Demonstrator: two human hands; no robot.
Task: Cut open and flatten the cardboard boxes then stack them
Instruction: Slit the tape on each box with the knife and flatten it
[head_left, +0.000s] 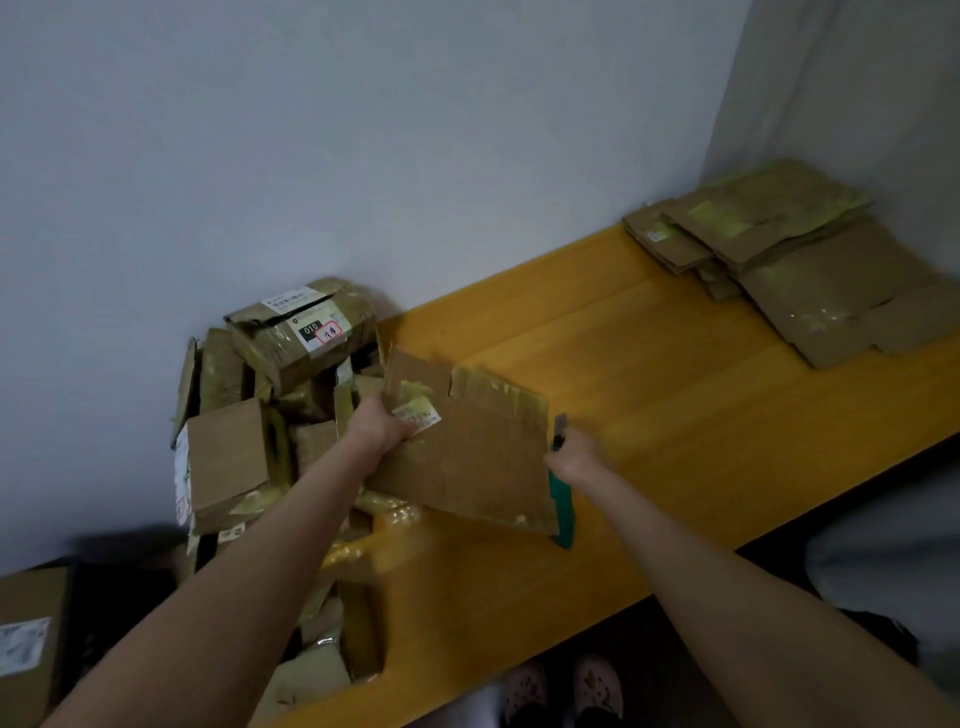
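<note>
L hand (382, 428) grips a flattened cardboard sheet (467, 457) by its left edge, over the left end of the table (649, 395). R hand (579, 460) curls round a green knife (563, 506) at the sheet's right edge. Flat stack (810, 270) far right; uncut boxes (260, 415) left.

Brown flattened cardboard sheet (467, 457) is shown streaked with yellowish tape and marked by a white label (417, 415) with dark print; the table (675, 395) is seen in glossy orange-yellow wood; the utility knife (562, 506) is coloured teal green, with a dark grey tip; the pile of boxes (228, 462) is brown, banded with dull yellow tape; its top box (291, 358) is tagged in black and white, with a red-ringed sticker; the flattened stack (810, 270) is brown, patched yellow-green; the wall (363, 130) is pale grey; the shoes (597, 686) are pale pink, dotted dark.
</note>
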